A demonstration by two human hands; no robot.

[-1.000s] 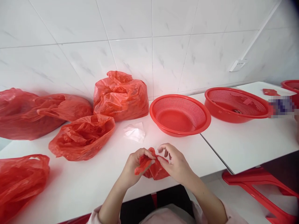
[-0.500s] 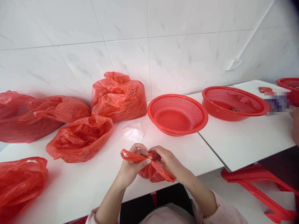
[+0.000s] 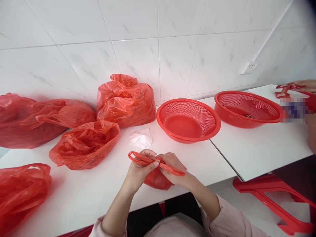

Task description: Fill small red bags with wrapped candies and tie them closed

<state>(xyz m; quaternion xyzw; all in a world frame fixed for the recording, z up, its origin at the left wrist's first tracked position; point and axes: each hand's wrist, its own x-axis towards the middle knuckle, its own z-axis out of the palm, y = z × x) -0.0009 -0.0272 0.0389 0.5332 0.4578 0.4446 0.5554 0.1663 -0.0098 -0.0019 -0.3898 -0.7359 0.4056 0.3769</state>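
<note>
A small red plastic bag is at the front edge of the white table, its handles drawn out to both sides and gathered in a knot-like bunch. My left hand pinches the bunched plastic between thumb and fingers, with one handle loop sticking out past it to the left. Closed on the same bunch from the other side is my right hand, with the other handle lying across it. The fingertips partly hide the bunch. Just beyond my hands lies a crumpled white paper.
Red perforated baskets, one near and one farther right, stand along the wall. Several red plastic bags, including a full one and an open one, lie to the left. Another person's hand is at far right. Below is a red stool.
Both hands have shifted slightly upward with the bag, and the right handle now lies across my right hand. At far right, another person's hand has come into view by a red item.
</note>
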